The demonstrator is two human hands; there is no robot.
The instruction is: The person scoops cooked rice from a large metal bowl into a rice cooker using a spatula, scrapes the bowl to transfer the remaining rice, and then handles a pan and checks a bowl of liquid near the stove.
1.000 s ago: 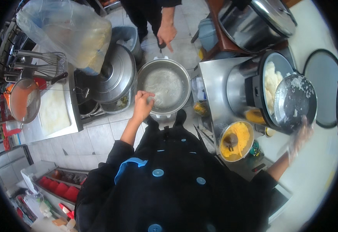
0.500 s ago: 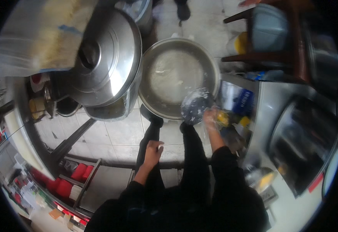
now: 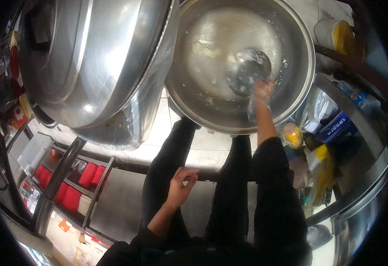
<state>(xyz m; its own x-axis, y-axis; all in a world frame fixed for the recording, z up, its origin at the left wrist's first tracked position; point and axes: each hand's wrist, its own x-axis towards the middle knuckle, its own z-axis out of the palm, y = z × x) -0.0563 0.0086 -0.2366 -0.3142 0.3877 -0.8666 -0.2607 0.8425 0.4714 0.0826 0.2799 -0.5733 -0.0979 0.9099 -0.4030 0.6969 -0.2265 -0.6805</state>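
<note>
My right hand (image 3: 263,91), in a thin clear plastic glove, grips the rim of a round metal bowl (image 3: 246,73). The bowl is low inside a large, wide metal basin (image 3: 307,57), toward its right side. White bits cling to the bowl, and more white scraps are scattered over the basin's bottom and wall. They are too small to name. My left hand (image 3: 180,188) hangs empty above my left leg, its fingers loosely curled with a gap inside the thumb. It is apart from the basin and touches nothing.
A big lidded metal pot (image 3: 109,57) with plastic around its side stands left of the basin. To the right are a blue box (image 3: 336,128), a yellow-and-clear bag (image 3: 322,173) and a tub with a yellow lid (image 3: 342,35). Drawers with red packs (image 3: 72,199) lie at lower left.
The basin and pot look larger and closer. My right hand has carried the bowl from the basin's near right rim to inside the basin. My left hand remains empty over my leg.
</note>
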